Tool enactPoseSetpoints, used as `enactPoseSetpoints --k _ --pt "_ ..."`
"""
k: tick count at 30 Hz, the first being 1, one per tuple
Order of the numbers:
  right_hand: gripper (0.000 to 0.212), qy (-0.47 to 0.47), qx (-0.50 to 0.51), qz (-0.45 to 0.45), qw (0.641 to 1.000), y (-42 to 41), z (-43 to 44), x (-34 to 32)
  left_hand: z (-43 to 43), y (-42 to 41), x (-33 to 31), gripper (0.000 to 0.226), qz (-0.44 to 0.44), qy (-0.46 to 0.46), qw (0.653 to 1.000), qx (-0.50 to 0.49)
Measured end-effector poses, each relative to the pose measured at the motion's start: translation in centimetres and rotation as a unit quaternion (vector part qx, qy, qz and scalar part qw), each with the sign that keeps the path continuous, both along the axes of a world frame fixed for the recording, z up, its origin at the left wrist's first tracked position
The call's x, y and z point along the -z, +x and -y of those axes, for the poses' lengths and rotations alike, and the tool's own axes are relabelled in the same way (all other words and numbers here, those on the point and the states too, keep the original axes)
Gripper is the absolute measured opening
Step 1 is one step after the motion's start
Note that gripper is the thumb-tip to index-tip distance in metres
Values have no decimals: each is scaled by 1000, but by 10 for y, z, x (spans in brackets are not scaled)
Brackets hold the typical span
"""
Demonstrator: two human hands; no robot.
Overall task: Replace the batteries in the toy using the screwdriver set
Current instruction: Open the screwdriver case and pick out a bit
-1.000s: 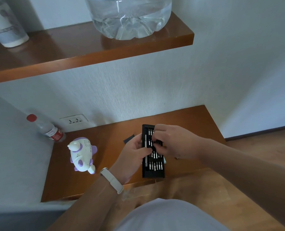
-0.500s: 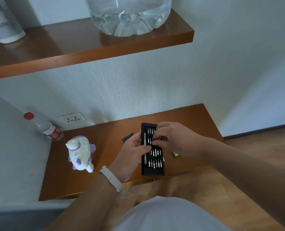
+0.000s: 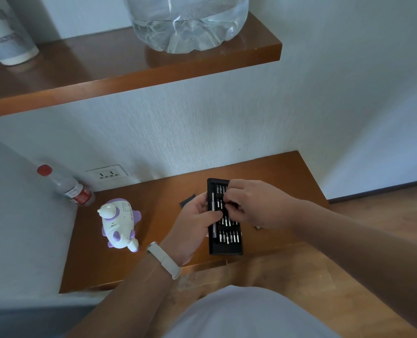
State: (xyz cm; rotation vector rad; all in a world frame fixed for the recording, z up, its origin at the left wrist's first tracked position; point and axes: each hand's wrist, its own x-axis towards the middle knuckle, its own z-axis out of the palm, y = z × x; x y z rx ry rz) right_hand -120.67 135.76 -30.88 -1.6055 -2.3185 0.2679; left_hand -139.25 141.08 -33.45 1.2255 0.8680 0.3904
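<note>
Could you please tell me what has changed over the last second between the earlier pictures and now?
Very little. The right hand has crept slightly toward the far rows of bits in the black screwdriver-set tray, fingers curled over them; whether a bit is pinched is hidden. The left hand still steadies the tray's left edge. The white-and-purple plastic toy and red-capped clear bottle stayed put.

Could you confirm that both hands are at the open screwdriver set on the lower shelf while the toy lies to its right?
Not quite: in the head view the toy lies left of the screwdriver set, not right. Both hands, left and right, are at the open set on the lower shelf.
</note>
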Motion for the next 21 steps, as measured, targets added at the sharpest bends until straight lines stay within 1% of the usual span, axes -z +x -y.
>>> enactPoseSetpoints --k 3,7,10,14,21 --pt "17 -4 19 -36 999 -1 2 1 -2 -2 -1 34 4 -4 1000 -11" --pt "17 -91 54 -90 990 1 -1 2 -1 -6 0 36 -5 -12 1000 -17" --pt "16 -125 75 -99 984 1 -4 1 1 -6 0 36 -15 -10 1000 -17" --pt "14 -130 92 -102 982 -3 -3 1 1 -8 2 35 -21 -9 1000 -21" --pt "14 -100 107 -99 984 -13 2 8 2 -11 2 34 -18 -13 999 -33"
